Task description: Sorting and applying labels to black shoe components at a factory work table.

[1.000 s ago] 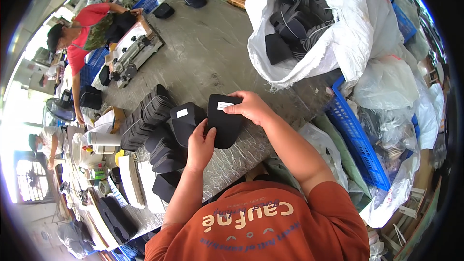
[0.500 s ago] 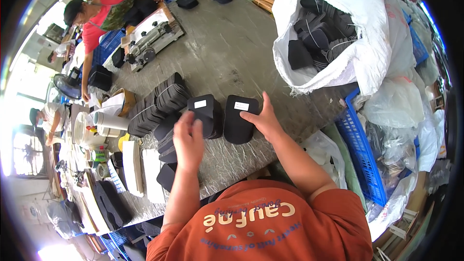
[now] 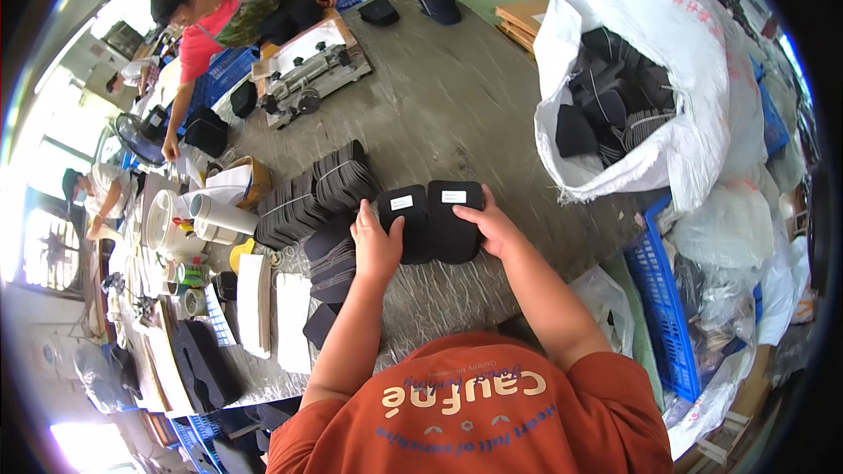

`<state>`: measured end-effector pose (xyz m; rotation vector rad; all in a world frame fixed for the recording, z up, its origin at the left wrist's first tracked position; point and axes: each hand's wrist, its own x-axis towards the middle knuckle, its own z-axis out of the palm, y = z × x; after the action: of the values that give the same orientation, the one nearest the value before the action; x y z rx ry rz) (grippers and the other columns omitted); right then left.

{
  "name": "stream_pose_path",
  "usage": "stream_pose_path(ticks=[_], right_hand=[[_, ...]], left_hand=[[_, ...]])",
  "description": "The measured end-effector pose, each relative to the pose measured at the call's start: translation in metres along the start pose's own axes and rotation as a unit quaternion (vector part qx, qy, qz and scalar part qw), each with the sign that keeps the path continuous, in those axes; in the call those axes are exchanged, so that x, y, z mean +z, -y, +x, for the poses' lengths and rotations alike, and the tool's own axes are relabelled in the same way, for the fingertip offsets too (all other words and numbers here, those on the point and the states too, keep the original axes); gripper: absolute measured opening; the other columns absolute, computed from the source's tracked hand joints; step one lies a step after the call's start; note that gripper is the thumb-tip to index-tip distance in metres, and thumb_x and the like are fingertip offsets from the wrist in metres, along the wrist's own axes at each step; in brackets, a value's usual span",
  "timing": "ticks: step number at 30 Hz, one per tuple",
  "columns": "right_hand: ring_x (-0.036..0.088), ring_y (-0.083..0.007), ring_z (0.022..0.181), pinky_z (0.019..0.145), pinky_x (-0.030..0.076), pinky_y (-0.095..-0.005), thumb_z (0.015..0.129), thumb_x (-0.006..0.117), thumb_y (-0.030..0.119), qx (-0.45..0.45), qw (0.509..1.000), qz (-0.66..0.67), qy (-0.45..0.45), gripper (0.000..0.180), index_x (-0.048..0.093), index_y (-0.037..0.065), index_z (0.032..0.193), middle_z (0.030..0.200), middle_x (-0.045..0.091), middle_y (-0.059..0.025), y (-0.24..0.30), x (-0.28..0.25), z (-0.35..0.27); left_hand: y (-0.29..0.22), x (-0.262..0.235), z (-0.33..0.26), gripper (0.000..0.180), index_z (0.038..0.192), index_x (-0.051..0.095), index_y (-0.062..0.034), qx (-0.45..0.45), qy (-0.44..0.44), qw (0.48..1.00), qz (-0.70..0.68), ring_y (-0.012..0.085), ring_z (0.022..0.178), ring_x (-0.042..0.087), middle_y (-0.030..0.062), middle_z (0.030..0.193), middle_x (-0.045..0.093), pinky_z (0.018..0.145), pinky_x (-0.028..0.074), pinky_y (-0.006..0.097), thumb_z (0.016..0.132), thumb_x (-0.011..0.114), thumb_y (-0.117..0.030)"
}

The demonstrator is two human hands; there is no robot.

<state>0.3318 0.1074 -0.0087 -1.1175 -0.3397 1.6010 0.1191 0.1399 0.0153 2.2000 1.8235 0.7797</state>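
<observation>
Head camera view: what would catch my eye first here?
Two black pads with white labels lie side by side on the grey table, the left hand and right hand resting on them. At upper right gapes a big white sack of more black pieces; banded black stacks sit left.

A grey worktable (image 3: 457, 96) carries black pad bundles (image 3: 316, 193), seemingly insoles.
</observation>
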Motion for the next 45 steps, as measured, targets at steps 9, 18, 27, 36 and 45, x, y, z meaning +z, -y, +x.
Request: stream_pose_path(ticks=[9,18,27,36,45], right_hand=[[0.046,-0.0246,0.122,0.097,0.043,-0.0403,0.085,0.070,0.027,-0.031,0.999,-0.017,0.024,0.095,0.001,0.016,0.148,0.135,0.042,-0.0130,-0.017,-0.003,-0.004],[0.042,-0.0276,0.127,0.100,0.040,-0.0414,0.083,0.071,0.034,-0.021,0.999,0.046,-0.011,0.106,-0.010,0.013,0.148,0.142,0.035,-0.0180,-0.002,0.004,-0.015],[0.041,-0.0277,0.127,0.102,0.038,-0.0411,0.083,0.071,0.026,-0.054,0.998,-0.037,0.012,0.103,-0.007,0.009,0.148,0.141,0.036,-0.0173,-0.016,-0.009,0.002],[0.042,-0.0269,0.127,0.101,0.039,-0.0404,0.083,0.072,0.021,-0.045,0.998,-0.045,0.018,0.098,0.001,0.009,0.149,0.140,0.039,-0.0168,-0.018,-0.016,0.011],[0.043,-0.0268,0.125,0.100,0.041,-0.0405,0.078,0.076,0.021,-0.026,0.999,0.016,-0.029,0.104,0.001,0.007,0.148,0.138,0.039,-0.0178,-0.006,0.002,0.003]], left_hand=[[-0.064,-0.020,-0.012,0.028,0.083,0.066,-0.0018,0.037,0.165,0.985,-0.041,0.0323,0.079,0.063,0.0135,0.084,0.064,0.069,0.050,0.040,0.077,0.071,-0.029],[-0.055,-0.015,-0.012,0.018,0.082,0.064,0.0007,-0.108,0.095,0.930,-0.337,0.0157,0.060,0.057,0.0061,0.068,0.062,0.057,0.047,0.031,0.079,0.072,-0.016],[0.020,-0.016,-0.004,0.017,0.080,0.065,0.0028,-0.164,0.093,0.949,-0.254,0.0122,0.056,0.055,0.0067,0.069,0.064,0.054,0.045,0.029,0.079,0.070,-0.013],[0.000,-0.037,0.003,0.020,0.074,0.061,0.0032,-0.097,0.068,0.977,-0.179,0.0269,0.067,0.061,0.0152,0.071,0.063,0.064,0.048,0.033,0.077,0.070,-0.015],[0.015,-0.009,0.012,0.051,0.119,0.049,0.0069,-0.192,0.095,0.952,-0.219,0.0259,0.098,0.061,0.0219,0.104,0.062,0.083,0.046,0.034,0.086,0.065,-0.029]])
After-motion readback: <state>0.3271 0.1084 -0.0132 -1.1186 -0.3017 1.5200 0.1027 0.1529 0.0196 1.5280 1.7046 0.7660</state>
